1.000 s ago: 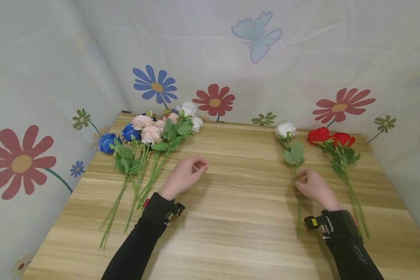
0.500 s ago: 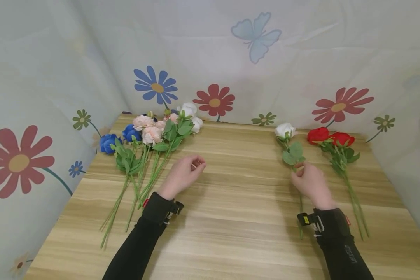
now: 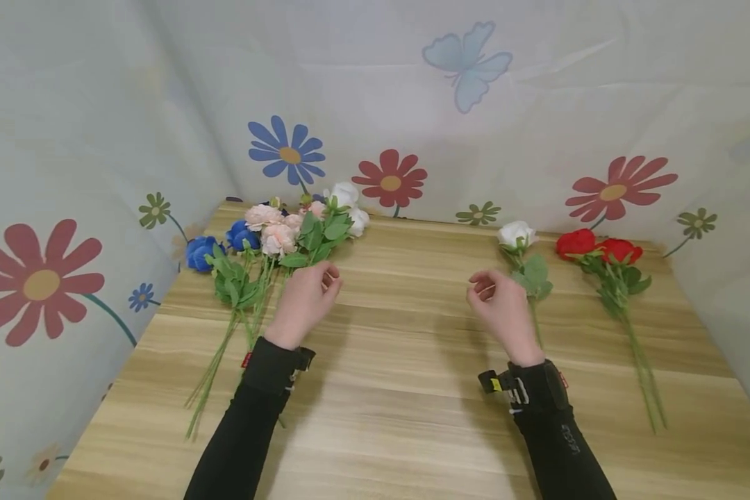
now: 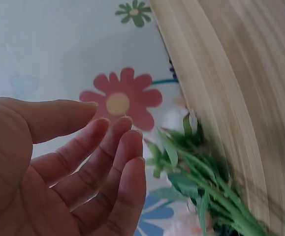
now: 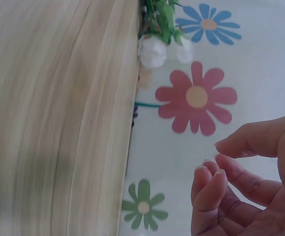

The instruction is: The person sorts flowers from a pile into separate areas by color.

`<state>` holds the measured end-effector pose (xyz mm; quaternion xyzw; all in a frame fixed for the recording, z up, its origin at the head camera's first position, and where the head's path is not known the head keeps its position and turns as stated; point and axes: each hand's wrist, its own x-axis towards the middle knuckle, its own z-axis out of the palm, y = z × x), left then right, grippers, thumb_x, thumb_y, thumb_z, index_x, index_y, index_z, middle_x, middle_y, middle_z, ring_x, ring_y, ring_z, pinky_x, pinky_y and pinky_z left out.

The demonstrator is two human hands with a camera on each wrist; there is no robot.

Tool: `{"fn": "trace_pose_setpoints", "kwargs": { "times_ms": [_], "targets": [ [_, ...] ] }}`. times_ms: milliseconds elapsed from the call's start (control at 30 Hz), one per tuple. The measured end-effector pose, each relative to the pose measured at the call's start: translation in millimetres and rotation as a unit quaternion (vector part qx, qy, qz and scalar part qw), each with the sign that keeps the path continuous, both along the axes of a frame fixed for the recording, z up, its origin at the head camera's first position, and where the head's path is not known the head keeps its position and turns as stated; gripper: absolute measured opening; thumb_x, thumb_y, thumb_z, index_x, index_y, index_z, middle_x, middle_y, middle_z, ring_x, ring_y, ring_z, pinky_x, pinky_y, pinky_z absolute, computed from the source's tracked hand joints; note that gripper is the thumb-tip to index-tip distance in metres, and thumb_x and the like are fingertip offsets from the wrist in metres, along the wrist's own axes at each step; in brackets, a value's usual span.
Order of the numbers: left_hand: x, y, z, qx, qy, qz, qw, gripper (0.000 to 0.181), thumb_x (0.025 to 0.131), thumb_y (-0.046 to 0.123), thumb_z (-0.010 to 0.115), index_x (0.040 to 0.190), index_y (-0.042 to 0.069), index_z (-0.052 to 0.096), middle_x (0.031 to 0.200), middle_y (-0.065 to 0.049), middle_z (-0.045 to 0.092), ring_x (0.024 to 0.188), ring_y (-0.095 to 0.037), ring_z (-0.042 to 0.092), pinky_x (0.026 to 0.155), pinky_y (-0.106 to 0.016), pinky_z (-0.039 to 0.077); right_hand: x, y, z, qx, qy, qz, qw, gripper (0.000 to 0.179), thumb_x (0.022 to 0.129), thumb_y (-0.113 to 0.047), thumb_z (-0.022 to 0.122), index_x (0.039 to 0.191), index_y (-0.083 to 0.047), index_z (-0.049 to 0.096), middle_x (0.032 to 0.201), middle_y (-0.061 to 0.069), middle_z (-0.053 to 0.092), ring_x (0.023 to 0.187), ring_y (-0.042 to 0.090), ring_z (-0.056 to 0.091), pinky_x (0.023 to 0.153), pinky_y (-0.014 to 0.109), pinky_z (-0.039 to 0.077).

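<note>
My left hand (image 3: 305, 300) hovers beside the left flower group, overlapping some stems in the head view; its fingers curve loosely around nothing. My right hand (image 3: 503, 305) is above the table just left of a single white rose (image 3: 516, 235), likewise loosely curved with nothing in it. That rose lies with its bloom toward the back edge, its stem partly hidden by the right hand. The left group has blue roses (image 3: 203, 254), pink flowers (image 3: 279, 239) and white roses (image 3: 344, 194) with green leaves. In the right wrist view, white roses (image 5: 152, 51) show at the table's back edge.
Two red roses (image 3: 620, 251) lie at the right side, stems pointing toward the front. The wooden table (image 3: 400, 417) meets a printed curtain (image 3: 362, 83) at its back and sides. Black straps with small cameras (image 3: 492, 382) circle both wrists.
My right hand has let go of the white rose's stem and moved left, up off it. My left hand has shifted slightly left, over the stems of the left group.
</note>
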<state>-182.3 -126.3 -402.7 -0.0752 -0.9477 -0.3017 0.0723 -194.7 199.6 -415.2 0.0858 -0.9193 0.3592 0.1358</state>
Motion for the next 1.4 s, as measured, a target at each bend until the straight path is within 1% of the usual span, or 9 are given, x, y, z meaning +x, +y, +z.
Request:
{"fn": "trace_pose_setpoints", "kwargs": {
  "times_ms": [200, 367, 533, 700, 867, 1033, 1133, 1300, 1400],
  "targets": [
    [-1.3, -27.9, 7.2, -0.011, -0.009, 0.057, 0.9983, 0.021, 0.1, 0.016, 0.061, 0.113, 0.002, 0.069, 0.099, -0.018, 0.074, 0.074, -0.029, 0.068, 0.064, -0.039, 0.053, -1.6, -28.9, 4.4, -0.04, -0.039, 0.041, 0.9976, 0.019, 0.091, -0.003, 0.062, 0.107, 0.006, 0.067, 0.091, 0.021, 0.07, 0.08, 0.03, 0.068, 0.073, 0.028, 0.053],
    [-1.2, -41.9, 7.4, -0.017, -0.024, 0.085, 0.996, 0.023, 0.099, 0.016, 0.061, 0.115, 0.0, 0.068, 0.103, -0.02, 0.073, 0.079, -0.032, 0.069, 0.066, -0.042, 0.054, -0.7, -49.1, 8.3, -0.066, -0.054, 0.064, 0.9943, 0.02, 0.093, -0.006, 0.062, 0.108, 0.004, 0.068, 0.092, 0.018, 0.069, 0.082, 0.027, 0.067, 0.076, 0.031, 0.053],
    [-0.4, -43.3, 6.7, -0.045, -0.028, 0.092, 0.9943, 0.021, 0.098, 0.013, 0.061, 0.112, 0.0, 0.068, 0.099, -0.021, 0.072, 0.075, -0.032, 0.066, 0.062, -0.04, 0.051, 0.3, -65.7, 8.6, -0.085, -0.052, 0.08, 0.9918, 0.018, 0.092, -0.005, 0.063, 0.107, 0.003, 0.069, 0.091, 0.017, 0.069, 0.08, 0.025, 0.067, 0.075, 0.03, 0.054],
    [-0.4, -42.4, 5.1, -0.074, -0.022, 0.101, 0.9919, 0.017, 0.096, 0.01, 0.061, 0.108, 0.0, 0.068, 0.088, -0.017, 0.068, 0.063, -0.027, 0.058, 0.054, -0.034, 0.042, 1.6, -79.0, 9.0, -0.108, -0.064, 0.1, 0.987, 0.017, 0.092, -0.005, 0.064, 0.105, 0.003, 0.069, 0.089, 0.015, 0.068, 0.079, 0.023, 0.065, 0.072, 0.024, 0.053],
    [-0.4, -42.8, 2.9, -0.087, -0.042, 0.109, 0.9894, 0.019, 0.095, 0.009, 0.061, 0.11, 0.0, 0.069, 0.083, -0.016, 0.068, 0.059, -0.025, 0.056, 0.049, -0.029, 0.037, 4.0, -87.8, 7.9, -0.117, -0.08, 0.114, 0.9834, 0.017, 0.092, -0.005, 0.063, 0.105, 0.004, 0.069, 0.09, 0.014, 0.068, 0.078, 0.021, 0.064, 0.07, 0.021, 0.053],
    [-0.3, -44.0, 1.7, -0.101, -0.083, 0.12, 0.984, 0.026, 0.095, 0.013, 0.064, 0.117, 0.0, 0.07, 0.095, -0.022, 0.073, 0.062, -0.03, 0.061, 0.047, -0.032, 0.04, 6.0, -92.4, 5.2, -0.123, -0.077, 0.131, 0.9807, 0.015, 0.091, -0.003, 0.063, 0.103, 0.004, 0.069, 0.089, 0.015, 0.068, 0.077, 0.021, 0.065, 0.07, 0.022, 0.053],
    [1.0, -44.5, 2.3, -0.099, -0.103, 0.124, 0.982, 0.029, 0.096, 0.016, 0.065, 0.12, 0.001, 0.069, 0.101, -0.024, 0.073, 0.062, -0.03, 0.062, 0.046, -0.032, 0.039, 7.3, -94.8, 2.6, -0.121, -0.075, 0.143, 0.9795, 0.013, 0.091, -0.002, 0.063, 0.102, 0.003, 0.069, 0.089, 0.015, 0.069, 0.077, 0.021, 0.066, 0.07, 0.023, 0.054],
    [2.7, -48.9, 5.4, -0.089, -0.126, 0.125, 0.9801, 0.032, 0.098, 0.017, 0.062, 0.125, 0.001, 0.067, 0.099, -0.024, 0.073, 0.058, -0.028, 0.059, 0.048, -0.032, 0.038, 9.2, -100.7, -1.3, -0.121, -0.091, 0.15, 0.977, 0.014, 0.091, -0.002, 0.063, 0.102, 0.004, 0.069, 0.09, 0.015, 0.07, 0.077, 0.021, 0.067, 0.069, 0.023, 0.055],
    [3.6, -55.3, 7.4, -0.085, -0.132, 0.139, 0.9778, 0.034, 0.098, 0.018, 0.06, 0.127, 0.001, 0.066, 0.108, -0.026, 0.072, 0.067, -0.033, 0.064, 0.053, -0.037, 0.045, 10.3, -104.7, -3.1, -0.122, -0.104, 0.153, 0.9752, 0.015, 0.09, -0.002, 0.064, 0.104, 0.004, 0.069, 0.091, 0.015, 0.07, 0.079, 0.021, 0.067, 0.069, 0.023, 0.055]
  ]
}}
